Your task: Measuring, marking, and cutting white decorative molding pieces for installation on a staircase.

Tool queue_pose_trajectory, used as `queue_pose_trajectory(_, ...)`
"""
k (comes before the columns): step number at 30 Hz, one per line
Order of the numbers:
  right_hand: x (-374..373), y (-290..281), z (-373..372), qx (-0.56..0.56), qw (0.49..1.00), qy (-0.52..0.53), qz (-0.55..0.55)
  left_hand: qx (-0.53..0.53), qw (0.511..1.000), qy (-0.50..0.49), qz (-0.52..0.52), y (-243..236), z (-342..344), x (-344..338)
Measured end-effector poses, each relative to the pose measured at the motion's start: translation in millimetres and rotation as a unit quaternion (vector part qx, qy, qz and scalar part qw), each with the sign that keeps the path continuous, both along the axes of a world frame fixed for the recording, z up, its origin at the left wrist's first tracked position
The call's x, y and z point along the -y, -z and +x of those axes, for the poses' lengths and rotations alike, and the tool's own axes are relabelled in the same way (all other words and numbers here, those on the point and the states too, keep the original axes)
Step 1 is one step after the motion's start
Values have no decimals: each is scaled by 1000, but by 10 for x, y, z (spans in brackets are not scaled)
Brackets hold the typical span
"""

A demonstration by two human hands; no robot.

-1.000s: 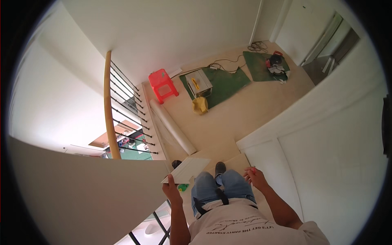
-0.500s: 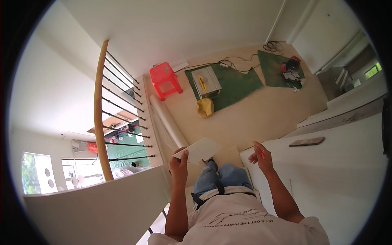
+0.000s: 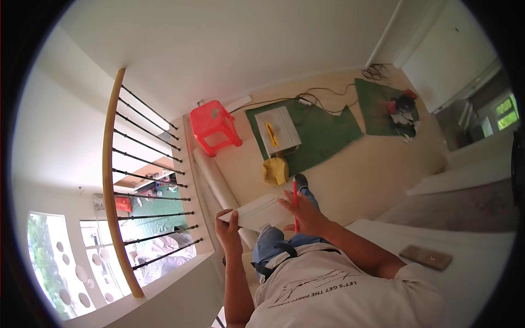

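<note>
A short white moulded panel (image 3: 257, 212) is held level in front of my body. Its left end is gripped by my left hand (image 3: 227, 229), with the thumb on top. My right hand (image 3: 305, 212) is closed around a slim red pencil (image 3: 296, 203) that stands roughly upright between the fingers. Fingertips of this hand reach the panel's right end, though I cannot tell whether they press on it.
Black-barred railing (image 3: 112, 164) runs along the left. Ahead are a red stool (image 3: 213, 124), a white box stand (image 3: 284, 128) with a yellow tool, a yellow bucket (image 3: 275, 171) and green mats (image 3: 322, 131). A brown slab (image 3: 426, 257) lies on the white surface at right.
My right hand has moved left with the pencil, from beside my body to the panel's right end. The view has shifted, and one foot is now farther forward.
</note>
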State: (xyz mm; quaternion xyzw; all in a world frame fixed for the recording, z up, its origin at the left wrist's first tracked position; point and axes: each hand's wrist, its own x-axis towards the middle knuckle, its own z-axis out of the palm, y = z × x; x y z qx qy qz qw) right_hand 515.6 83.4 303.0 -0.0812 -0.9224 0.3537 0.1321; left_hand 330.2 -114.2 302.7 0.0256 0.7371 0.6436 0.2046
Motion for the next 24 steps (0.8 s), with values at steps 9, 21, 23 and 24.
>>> queue_pose_trajectory(9,-2617,2055,-1064,-3,999,46,-19,93,991,19,90,1909,-1018,-2557)
queue_pose_trajectory(21,-5120,6055,-3043,-40,995,85,37,-170,969,176,-27,6280,-3453,-5204)
queue_pose_trajectory(23,-5300,6633,-3190,-49,992,90,69,-177,968,173,-48,6808,-3536,-5435)
queue_pose_trajectory(24,-5372,6824,-3243,-25,993,94,73,-187,965,170,-76,6994,-3559,-5534)
